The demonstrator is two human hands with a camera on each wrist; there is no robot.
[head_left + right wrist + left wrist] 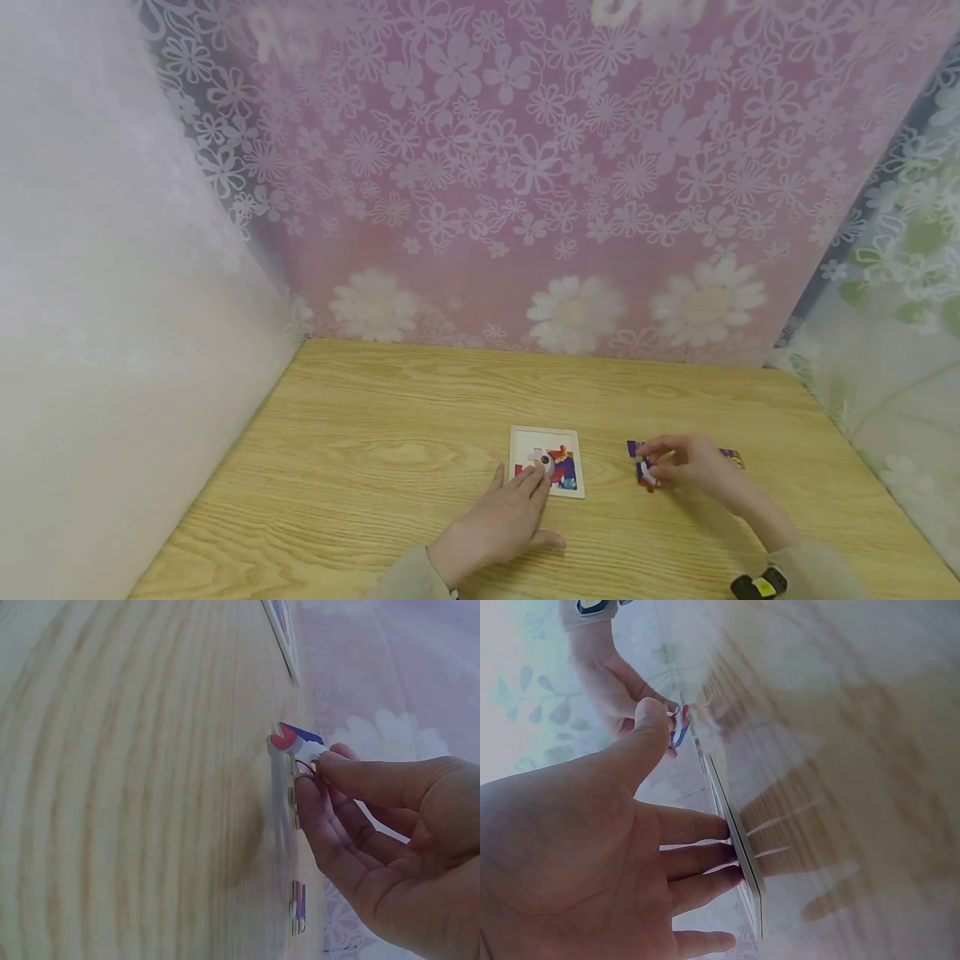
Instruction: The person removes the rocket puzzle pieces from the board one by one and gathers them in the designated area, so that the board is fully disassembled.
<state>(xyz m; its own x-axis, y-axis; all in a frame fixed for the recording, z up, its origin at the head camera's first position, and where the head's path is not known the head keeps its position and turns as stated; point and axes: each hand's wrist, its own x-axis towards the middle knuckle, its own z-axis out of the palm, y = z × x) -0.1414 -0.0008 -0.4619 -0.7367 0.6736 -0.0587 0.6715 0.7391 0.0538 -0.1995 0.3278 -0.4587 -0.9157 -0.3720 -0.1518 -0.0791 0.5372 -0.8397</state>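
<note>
Item: small square puzzle board (547, 473), white frame w/ a partly filled colour picture, lying flat on wooden desk (390, 450), approx. centre-front, picture part concentrated in lower half, upper area white. Left hand (504, 518) lies palm-down on desk, fingers straight and relaxed, tips resting on the board's lower-left portion; nothing gripped; left wrist view shows fingers (705, 859) pressed against the board's edge (739, 840), thumb spread away. Right hand (686, 467) is right of the board, well apart from it, fingers curled, pinching a loose puzzle piece (643, 468) (purple/red/white) at desk level; right wrist view shows thumb and forefinger closed on that piece (298, 742), its red-blue end sticking out past the fingertips, lower edge at or close to the wood; contact w/ desk cannot be told. Add'l loose pieces: one partly hidden behind the right hand, purple edge showing (731, 456); another on desk below the hand in wrist view (298, 907). Dark wristband w/ yellow patch (759, 585) on right forearm; beige sleeves on both arms. Surroundings: pink floral curtain (525, 167) behind desk, white sheer panel (112, 292) at left, green-tinted floral panel (900, 275) at right.
</note>
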